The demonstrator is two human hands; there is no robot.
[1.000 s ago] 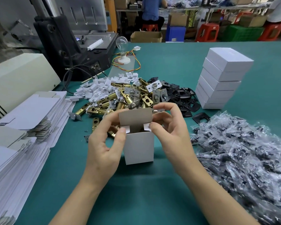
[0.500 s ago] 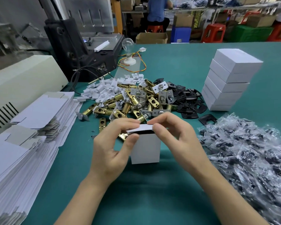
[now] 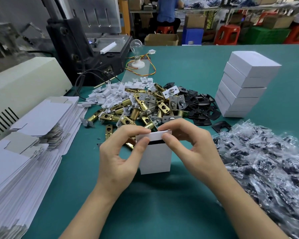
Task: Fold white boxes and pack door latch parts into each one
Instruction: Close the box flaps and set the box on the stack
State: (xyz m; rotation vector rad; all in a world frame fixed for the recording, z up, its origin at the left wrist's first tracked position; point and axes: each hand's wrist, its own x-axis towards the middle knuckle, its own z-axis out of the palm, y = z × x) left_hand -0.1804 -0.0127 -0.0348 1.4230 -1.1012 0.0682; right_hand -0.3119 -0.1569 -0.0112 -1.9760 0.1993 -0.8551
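Both left hand (image 3: 121, 152) and right hand (image 3: 193, 149) pinch the white box (image 3: 155, 159) lid, covering its top corners.

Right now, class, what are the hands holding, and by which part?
The white box, at its top flap: the left hand pinches the flap's left end, the right hand its right end.

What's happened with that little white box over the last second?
The top flap of the white box, upright a second ago, is now folded down over the opening, a dark gap left beneath. The left hand and right hand kept pinching the box's top. The latch parts pile and stack of finished boxes stayed put.
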